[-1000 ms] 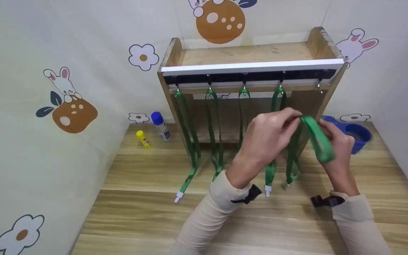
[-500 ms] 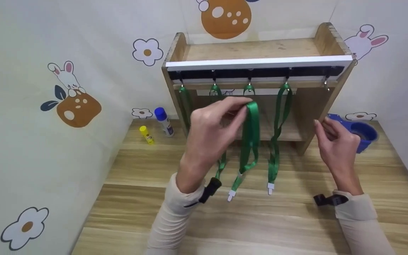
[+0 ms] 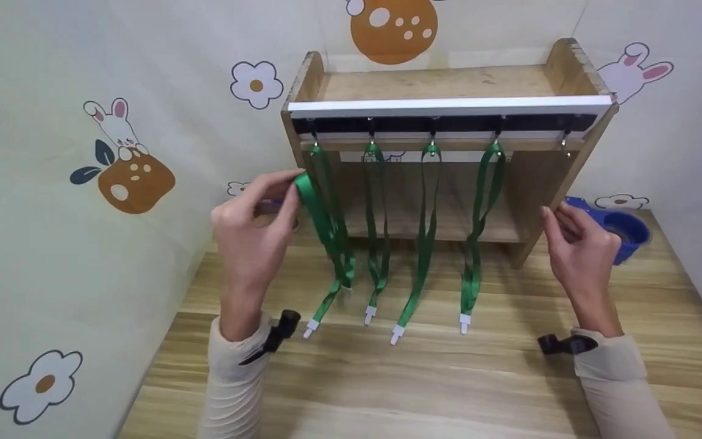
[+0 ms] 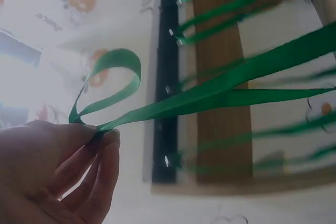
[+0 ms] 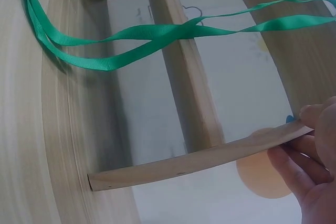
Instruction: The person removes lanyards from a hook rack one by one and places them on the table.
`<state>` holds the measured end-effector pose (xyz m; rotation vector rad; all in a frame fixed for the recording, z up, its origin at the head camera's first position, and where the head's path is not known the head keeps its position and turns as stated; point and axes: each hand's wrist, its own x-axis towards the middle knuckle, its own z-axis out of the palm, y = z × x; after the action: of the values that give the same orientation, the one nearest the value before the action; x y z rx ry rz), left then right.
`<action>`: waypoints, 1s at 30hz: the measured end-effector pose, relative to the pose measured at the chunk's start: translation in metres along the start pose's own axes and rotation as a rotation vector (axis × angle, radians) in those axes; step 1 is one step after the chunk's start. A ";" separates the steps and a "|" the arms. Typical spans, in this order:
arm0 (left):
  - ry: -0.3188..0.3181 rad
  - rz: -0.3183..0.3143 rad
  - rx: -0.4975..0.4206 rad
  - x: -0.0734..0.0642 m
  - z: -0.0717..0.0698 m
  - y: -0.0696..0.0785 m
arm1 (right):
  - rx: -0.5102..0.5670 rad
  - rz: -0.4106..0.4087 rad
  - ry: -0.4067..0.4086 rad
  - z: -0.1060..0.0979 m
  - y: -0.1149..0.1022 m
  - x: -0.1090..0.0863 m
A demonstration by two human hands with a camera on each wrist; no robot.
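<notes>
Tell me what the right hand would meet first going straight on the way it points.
The wooden rack's right side panel, most likely: the right hand appears to pinch its front edge.

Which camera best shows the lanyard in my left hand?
Left wrist: the held lanyard is close, its loop plainly visible. The head view shows it smaller, overlapping another lanyard; in the right wrist's, I can't identify it.

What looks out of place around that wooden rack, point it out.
The rightmost hook hangs bare, odd beside four hooks carrying green lanyards; a fifth lanyard is pinched in the left hand. Nothing looks spilled.
</notes>
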<state>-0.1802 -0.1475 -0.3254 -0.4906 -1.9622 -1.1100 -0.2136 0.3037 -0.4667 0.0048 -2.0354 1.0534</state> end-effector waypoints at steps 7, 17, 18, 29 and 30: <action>0.092 -0.168 0.088 -0.005 -0.023 -0.037 | 0.029 -0.046 0.024 0.002 -0.004 -0.001; 0.109 -0.215 0.138 -0.012 -0.014 -0.086 | -0.019 0.025 0.000 0.002 -0.001 -0.001; 0.108 -0.223 0.143 -0.014 -0.013 -0.090 | -0.022 0.030 -0.002 0.002 -0.001 -0.002; 0.012 -0.266 0.248 -0.027 -0.015 -0.130 | -0.022 0.027 0.016 0.001 -0.007 -0.003; 0.021 -0.268 0.264 -0.026 -0.018 -0.132 | -0.016 0.016 0.018 0.001 -0.009 -0.003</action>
<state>-0.2439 -0.2319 -0.4109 -0.0762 -2.1602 -0.9894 -0.2090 0.2955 -0.4630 -0.0290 -2.0311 1.0430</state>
